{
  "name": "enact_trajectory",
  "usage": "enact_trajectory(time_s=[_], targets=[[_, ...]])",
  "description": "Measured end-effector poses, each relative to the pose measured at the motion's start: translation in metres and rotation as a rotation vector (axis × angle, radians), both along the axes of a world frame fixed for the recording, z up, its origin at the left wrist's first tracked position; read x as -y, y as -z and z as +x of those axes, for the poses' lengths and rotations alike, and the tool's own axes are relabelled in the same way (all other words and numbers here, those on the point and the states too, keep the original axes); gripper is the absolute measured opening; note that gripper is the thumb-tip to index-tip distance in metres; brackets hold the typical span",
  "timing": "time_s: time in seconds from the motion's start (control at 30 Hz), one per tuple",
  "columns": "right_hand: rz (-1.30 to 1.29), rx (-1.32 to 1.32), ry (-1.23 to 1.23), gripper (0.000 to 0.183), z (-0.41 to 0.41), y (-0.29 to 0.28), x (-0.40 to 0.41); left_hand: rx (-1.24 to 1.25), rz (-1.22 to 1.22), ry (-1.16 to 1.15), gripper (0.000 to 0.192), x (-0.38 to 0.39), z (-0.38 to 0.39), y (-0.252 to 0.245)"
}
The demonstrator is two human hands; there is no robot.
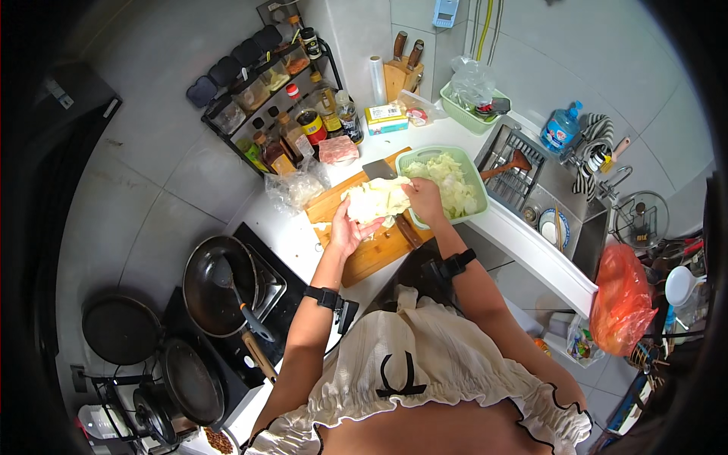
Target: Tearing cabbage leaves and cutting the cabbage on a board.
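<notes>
Between my two hands is a pale head or wad of cabbage leaves (375, 199), held above a wooden cutting board (364, 264). My left hand (348, 230) supports it from below with the palm turned up. At its right end, the fingers of my right hand (424, 199) pinch the leaves. Beneath them lies a cleaver, its blade (379, 169) at the board's far side and its wooden handle (408, 232) towards me. A light green plastic basket (482, 196) stands against the board's right side, filled with torn cabbage pieces (446, 182).
Left of the board are a plastic bag (298, 185) and a slab of raw meat (338, 150). Behind them stand sauce bottles (310, 122) and a spice rack (250, 96). A wok (219, 284) with a spatula sits on the stove. The sink (586, 227) is at right; a knife block (402, 77) stands behind.
</notes>
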State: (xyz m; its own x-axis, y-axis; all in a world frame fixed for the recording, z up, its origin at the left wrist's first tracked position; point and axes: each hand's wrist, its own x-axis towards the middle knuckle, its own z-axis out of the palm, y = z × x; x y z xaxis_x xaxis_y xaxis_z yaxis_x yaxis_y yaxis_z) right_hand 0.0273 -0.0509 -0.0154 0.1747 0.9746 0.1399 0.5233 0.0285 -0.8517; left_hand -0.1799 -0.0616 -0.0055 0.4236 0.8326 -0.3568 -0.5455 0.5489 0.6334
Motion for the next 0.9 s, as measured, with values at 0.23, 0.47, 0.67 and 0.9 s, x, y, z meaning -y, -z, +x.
enact_trajectory(time_s=[0.23,0.47,0.67,0.9], targets=[[0.248,-0.742,0.0,0.014,-0.037,0.009,-0.004,0.066,0.014,-0.075,0.055,-0.009,-0.003,0.012],[0.391,-0.323,-0.165,0.031,-0.047,-0.034,0.025,-0.391,0.134,-0.267,0.069,-0.002,0.015,-0.005],[0.616,-0.145,-0.2,0.033,-0.052,-0.05,0.036,-0.534,0.365,-0.437,0.063,-0.012,0.007,0.013],[0.54,-0.106,0.041,0.023,-0.036,-0.044,0.024,-0.408,0.252,-0.424,0.053,-0.001,0.009,-0.01]])
